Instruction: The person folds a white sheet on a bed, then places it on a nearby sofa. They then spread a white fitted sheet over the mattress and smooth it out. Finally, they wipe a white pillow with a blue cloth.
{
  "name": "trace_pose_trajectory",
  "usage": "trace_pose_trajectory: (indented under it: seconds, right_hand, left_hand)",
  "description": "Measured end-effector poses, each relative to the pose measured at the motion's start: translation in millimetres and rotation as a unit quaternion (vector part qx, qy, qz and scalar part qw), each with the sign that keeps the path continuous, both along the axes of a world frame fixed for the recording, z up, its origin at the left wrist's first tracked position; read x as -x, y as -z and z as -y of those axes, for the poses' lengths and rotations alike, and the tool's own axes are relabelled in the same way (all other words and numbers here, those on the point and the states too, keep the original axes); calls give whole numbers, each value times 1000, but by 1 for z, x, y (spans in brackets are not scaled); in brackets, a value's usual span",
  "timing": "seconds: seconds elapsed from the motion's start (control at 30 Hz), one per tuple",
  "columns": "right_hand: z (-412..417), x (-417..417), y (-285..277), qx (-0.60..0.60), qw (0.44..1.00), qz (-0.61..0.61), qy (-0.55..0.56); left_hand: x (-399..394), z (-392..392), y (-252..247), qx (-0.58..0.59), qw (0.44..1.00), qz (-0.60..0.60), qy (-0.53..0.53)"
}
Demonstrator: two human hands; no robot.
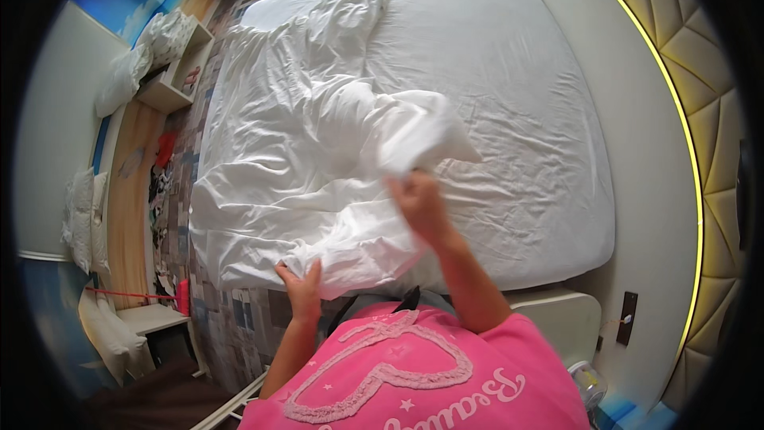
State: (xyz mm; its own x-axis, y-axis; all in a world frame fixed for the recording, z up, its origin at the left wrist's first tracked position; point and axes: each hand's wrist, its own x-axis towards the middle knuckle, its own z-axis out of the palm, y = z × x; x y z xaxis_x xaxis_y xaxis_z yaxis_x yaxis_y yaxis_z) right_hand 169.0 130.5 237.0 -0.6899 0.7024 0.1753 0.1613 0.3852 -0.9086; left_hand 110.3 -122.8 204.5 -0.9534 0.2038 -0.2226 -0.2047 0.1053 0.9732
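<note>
A crumpled white duvet cover or sheet [280,113] lies in folds over the left half of a bed. Beneath it, a mattress in a white fitted sheet [513,71] shows, wrinkled in the middle and near the person. My left hand [303,289] grips the cloth at the bed's near edge, thumb and fingers around a bunched part. Farther in and to the right, my right hand [421,203] is closed on a raised part of the same cloth. That lifted part is blurred, and its corner points right over the mattress.
Left of the bed, pillows [122,80] rest on a wooden shelf unit [179,80]. Scattered items [160,191] lie along the patterned floor [236,316]. A white bedside cabinet [558,313] stands at the near right. A padded headboard panel with a lit strip [686,131] runs along the right wall.
</note>
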Motion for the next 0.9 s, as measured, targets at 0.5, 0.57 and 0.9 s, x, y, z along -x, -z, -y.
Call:
trace_pose_trajectory:
  seconds: [0.5, 0.57, 0.9]
  right_hand:
    - [71, 4, 77, 575, 813, 90, -9]
    - [60, 3, 114, 717, 694, 20, 66]
    - [-15, 59, 98, 243, 947, -197, 77]
  left_hand:
    - [6, -34, 9, 213, 923, -96, 306]
    - [3, -38, -12, 238, 907, -103, 333]
    - [4, -31, -6, 396, 819, 2, 416]
